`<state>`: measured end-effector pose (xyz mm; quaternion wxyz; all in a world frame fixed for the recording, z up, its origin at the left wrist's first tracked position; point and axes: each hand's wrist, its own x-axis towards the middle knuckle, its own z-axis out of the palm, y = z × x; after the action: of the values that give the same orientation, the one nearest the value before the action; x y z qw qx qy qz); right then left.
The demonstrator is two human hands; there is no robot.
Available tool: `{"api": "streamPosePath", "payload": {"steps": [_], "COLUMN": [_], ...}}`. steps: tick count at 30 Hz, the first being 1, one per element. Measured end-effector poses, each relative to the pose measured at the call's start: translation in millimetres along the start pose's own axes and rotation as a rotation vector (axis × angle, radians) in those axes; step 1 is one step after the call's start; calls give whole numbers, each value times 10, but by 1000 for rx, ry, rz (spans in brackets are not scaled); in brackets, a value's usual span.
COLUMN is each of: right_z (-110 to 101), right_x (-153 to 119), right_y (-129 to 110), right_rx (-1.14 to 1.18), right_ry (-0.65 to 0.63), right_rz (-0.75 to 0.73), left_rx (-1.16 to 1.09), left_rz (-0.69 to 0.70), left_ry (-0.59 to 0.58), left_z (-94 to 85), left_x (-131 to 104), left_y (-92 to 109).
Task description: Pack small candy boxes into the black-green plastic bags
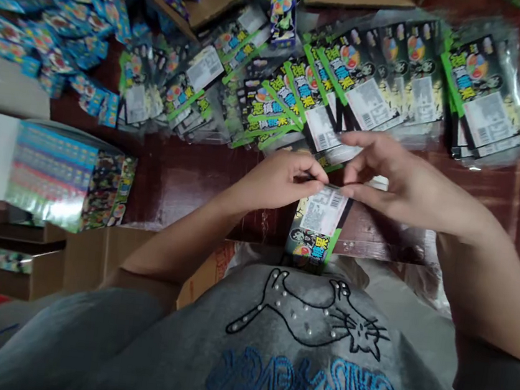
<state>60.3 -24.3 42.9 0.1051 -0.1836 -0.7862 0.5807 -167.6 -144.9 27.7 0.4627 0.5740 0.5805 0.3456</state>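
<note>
A printed candy packet with a white barcode label hangs at the table's front edge, its lower end close to my grey shirt. My left hand pinches its top edge, thumb over the label side. At the same edge, the thumb and a finger of my right hand close on the top right corner, while its index finger stretches forward. The packet's far side is hidden. Just beyond my hands lie fanned packets of the same kind, with black, green and yellow print.
More clear-edged packets lie at the right. On the left are a heap of small blue packs and a shiny stack of coloured boxes. A cardboard box stands at the back; the table is dark red.
</note>
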Motion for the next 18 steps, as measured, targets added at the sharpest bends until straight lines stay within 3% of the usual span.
{"api": "streamPosePath", "payload": {"steps": [2, 4, 10, 15, 18], "right_z": [91, 165, 416, 563, 584], "right_x": [119, 156, -10, -123, -220], "right_y": [20, 12, -225, -285, -242], "right_rx": [-121, -212, -408, -404, -308], "right_ry": [-77, -63, 206, 203, 209], "right_rz": [-5, 2, -78, -59, -95], "left_rx": [-84, -131, -297, -413, -356], "left_rz": [-33, -45, -72, -92, -51], "left_ry": [49, 82, 138, 139, 101], "left_z": [20, 25, -44, -42, -134], "left_x": [-67, -124, -249, -286, -313], "left_y": [33, 51, 116, 149, 85]}}
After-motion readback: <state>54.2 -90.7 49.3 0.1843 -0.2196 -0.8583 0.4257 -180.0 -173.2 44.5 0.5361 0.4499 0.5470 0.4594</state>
